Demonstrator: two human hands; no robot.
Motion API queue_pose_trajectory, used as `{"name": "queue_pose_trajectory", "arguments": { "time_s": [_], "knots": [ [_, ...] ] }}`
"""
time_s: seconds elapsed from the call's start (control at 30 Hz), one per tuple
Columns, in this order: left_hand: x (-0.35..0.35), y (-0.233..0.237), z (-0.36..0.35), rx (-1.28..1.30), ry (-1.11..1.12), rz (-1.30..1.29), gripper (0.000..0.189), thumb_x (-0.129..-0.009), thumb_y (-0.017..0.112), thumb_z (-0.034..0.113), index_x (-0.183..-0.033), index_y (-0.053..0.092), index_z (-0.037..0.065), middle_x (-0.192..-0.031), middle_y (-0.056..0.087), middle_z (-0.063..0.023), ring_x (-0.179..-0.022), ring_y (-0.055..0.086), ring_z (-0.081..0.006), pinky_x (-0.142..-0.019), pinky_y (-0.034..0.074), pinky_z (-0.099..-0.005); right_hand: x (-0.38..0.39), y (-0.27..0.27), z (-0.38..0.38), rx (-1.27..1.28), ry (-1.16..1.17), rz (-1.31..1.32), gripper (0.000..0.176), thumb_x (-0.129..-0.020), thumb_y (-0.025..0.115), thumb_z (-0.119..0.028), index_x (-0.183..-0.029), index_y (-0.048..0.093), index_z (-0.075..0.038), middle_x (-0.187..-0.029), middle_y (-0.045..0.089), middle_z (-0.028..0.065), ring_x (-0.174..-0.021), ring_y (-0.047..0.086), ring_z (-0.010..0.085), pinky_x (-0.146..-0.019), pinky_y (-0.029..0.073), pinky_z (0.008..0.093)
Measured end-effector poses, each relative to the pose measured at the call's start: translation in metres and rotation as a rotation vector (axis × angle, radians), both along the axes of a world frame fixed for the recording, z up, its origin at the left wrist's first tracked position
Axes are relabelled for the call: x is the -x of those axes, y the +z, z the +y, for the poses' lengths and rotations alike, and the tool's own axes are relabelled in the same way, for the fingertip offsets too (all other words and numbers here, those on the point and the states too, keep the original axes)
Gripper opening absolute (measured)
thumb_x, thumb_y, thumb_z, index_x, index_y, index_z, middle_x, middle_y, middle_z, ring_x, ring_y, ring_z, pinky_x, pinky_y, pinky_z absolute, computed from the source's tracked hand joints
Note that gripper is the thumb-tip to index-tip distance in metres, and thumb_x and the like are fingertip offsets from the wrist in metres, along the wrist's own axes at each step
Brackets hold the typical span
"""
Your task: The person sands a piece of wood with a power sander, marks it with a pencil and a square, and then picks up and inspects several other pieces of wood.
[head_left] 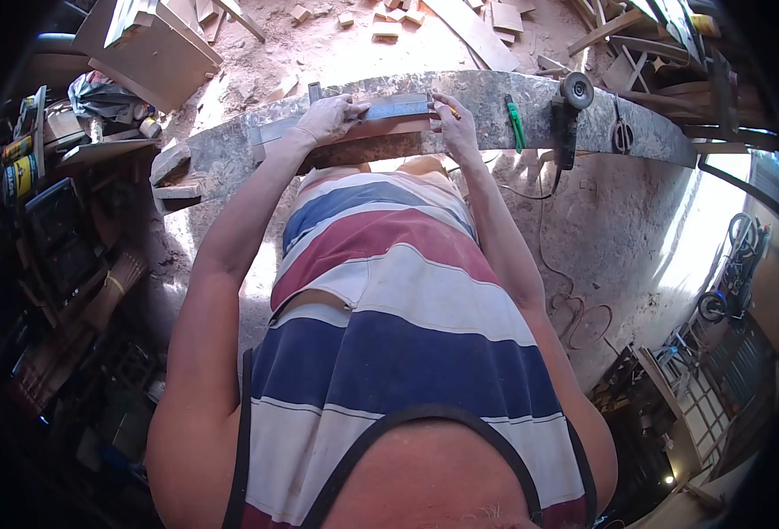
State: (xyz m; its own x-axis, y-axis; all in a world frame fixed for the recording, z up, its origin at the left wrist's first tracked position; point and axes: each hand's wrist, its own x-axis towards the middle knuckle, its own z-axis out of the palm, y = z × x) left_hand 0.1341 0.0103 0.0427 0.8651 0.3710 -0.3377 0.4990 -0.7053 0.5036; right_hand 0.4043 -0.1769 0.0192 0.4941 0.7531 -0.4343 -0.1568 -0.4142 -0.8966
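On the bench, the rule was held along the board by the left hand, a pencil grasped by the right hand — seemingly a marking step, with steadiness called for.

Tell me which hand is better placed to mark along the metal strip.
Right, probably: the right hand holds what looks like a pencil, while the left hand rests on the metal strip.

Shirt: navy, white, dark red stripes; black trim. Bench: mottled grey. Grinder: black, disc grey. Tool: green. Pencil: yellow.
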Motion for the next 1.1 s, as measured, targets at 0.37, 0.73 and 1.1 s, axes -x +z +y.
{"name": "queue_pose_trajectory", "arguments": {
  "time_s": [0.37, 0.73, 1.1],
  "knots": [
    [-0.004, 0.004, -0.002, 0.012, -0.009, 0.025, 0.044, -0.107, 0.070, 0.025, -0.151, 0.071, 0.022, -0.120, 0.068, -0.0158, -0.113, 0.072, -0.0386, -0.098, 0.057, -0.0509, -0.009, 0.020, 0.032, -0.049, 0.185, 0.043, 0.035, -0.111, 0.066, -0.028, -0.117, 0.084, 0.001, -0.087, 0.079, 0.0040, -0.079, 0.070, 0.0114, -0.073, 0.055, 0.0271],
    [-0.005, 0.006, -0.003, 0.036, 0.009, 0.050, 0.047, -0.105, 0.072, 0.024, -0.152, 0.071, 0.024, -0.119, 0.068, -0.0147, -0.113, 0.072, -0.0380, -0.097, 0.058, -0.0514, -0.009, 0.008, 0.066, 0.080, 0.529, -0.074, 0.024, -0.103, 0.079, -0.022, -0.111, 0.084, 0.000, -0.095, 0.083, 0.0067, -0.089, 0.076, 0.0110, -0.085, 0.059, 0.0263],
    [-0.002, 0.000, -0.005, 0.011, 0.020, -0.013, 0.046, -0.104, 0.073, 0.022, -0.149, 0.072, 0.024, -0.118, 0.067, -0.0144, -0.112, 0.072, -0.0373, -0.098, 0.058, -0.0512, -0.011, -0.003, 0.070, 0.110, 0.579, -0.015, 0.023, -0.107, 0.076, -0.014, -0.120, 0.083, 0.003, -0.103, 0.084, 0.0091, -0.097, 0.078, 0.0132, -0.092, 0.062, 0.0278]
  ]
}}
